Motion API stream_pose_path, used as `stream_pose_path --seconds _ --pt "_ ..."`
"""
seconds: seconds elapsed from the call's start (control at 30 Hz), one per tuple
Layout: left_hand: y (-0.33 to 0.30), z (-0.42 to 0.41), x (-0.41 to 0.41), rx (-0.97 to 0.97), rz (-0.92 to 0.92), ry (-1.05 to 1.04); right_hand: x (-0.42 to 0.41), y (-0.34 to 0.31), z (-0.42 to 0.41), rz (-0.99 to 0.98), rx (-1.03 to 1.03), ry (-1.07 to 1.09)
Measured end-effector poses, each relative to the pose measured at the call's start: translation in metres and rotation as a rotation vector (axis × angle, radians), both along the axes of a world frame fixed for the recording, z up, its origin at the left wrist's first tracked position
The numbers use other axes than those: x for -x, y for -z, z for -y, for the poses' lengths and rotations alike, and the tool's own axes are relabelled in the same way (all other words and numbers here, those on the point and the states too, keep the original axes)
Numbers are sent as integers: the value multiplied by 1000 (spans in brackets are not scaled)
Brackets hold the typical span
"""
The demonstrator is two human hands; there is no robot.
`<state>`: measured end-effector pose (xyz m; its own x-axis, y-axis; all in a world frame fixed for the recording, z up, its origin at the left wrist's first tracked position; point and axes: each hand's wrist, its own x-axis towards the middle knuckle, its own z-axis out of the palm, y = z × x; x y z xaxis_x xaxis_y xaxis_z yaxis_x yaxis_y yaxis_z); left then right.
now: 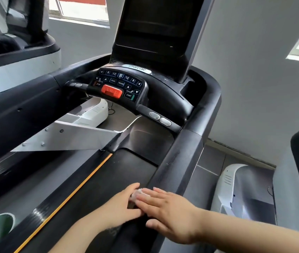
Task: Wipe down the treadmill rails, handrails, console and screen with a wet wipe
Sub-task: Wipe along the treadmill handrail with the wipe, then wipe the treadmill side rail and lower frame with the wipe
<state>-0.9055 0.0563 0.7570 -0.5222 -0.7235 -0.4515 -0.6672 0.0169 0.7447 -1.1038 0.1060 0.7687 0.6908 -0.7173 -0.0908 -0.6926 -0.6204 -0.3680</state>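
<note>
treadmill (145, 110): black, matte moulded plastic, long axis running away from the hands toward the console.

right handrail (187, 148): thick, rounded black bar with a dusty, scuffed skin; long axis leads from under the hands up and forward, curving left around the console.

screen (156, 24): dark glossy rectangular panel, upright, far ahead of and above the hands.

running belt (126, 172): flat black textured surface just left of the hands, edged by a thin orange stripe.

console (121, 83): curved black keypad with numbered buttons, a red stop tab and a green-edged start key, well ahead of the hands.

right hand (168, 210): the grip here is flat, fingers straight and together, pressed down on the handrail, fingertips overlapping the wipe.

left hand (125, 203): fingers reaching to the wipe from the left, meeting the right fingertips; blurred, so whether this grip pinches the wipe or only touches it cannot be told.

wet wipe (138, 193): small, white, crumpled and translucent, lying on the handrail's inner edge between both sets of fingertips.
</note>
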Motion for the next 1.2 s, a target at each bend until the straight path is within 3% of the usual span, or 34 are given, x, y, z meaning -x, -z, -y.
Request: stream_pose_path --seconds 0.27,0.6,0.87,1.03,1.2 --pt "0 -41 -53 -103 86 -21 28 -7 36 -106 111 194" --pt "3 -125 -139 -161 107 -265 -99 19 -57 -124 150 -393" --pt "10 -177 -151 -174 55 -422 -61 -5 -18 -177 268 -276" --pt "13 -193 -147 -135 24 -498 -103 9 -51 -103 258 -407" --pt "13 -204 -145 -83 19 -529 -62 -13 -31 -104 307 -481"
